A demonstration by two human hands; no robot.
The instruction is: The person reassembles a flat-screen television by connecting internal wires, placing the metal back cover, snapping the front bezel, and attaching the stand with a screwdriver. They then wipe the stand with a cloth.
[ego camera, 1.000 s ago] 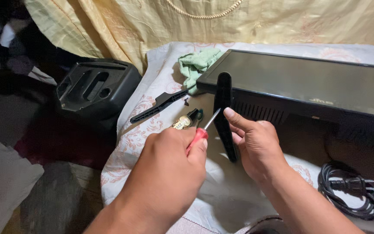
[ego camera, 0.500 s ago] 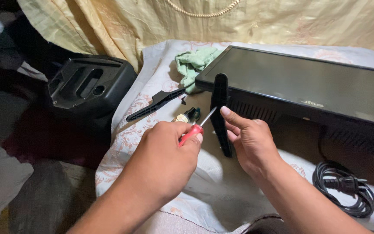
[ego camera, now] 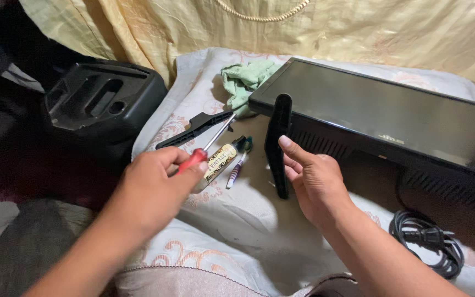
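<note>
My left hand (ego camera: 152,190) is closed around a red-handled screwdriver (ego camera: 207,147), whose metal shaft points up and to the right. My right hand (ego camera: 314,179) grips a black stand foot (ego camera: 277,140) that stands upright against the near left corner of a flat black monitor (ego camera: 383,113), which lies face up on the cloth-covered table (ego camera: 237,220). Between my hands lie a small cream-labelled tube (ego camera: 218,159) and a thin pen-like tool (ego camera: 237,165).
A second black stand piece (ego camera: 191,129) lies left of the screwdriver tip. A green rag (ego camera: 246,80) sits at the monitor's far left corner. A coiled black power cord (ego camera: 430,242) rests at the right. A black plastic case (ego camera: 97,104) stands off the table's left edge; a yellow curtain (ego camera: 358,33) hangs behind.
My left hand has drawn the screwdriver left, away from the stand foot. My right hand keeps its hold on the foot. The camera has shifted slightly.
</note>
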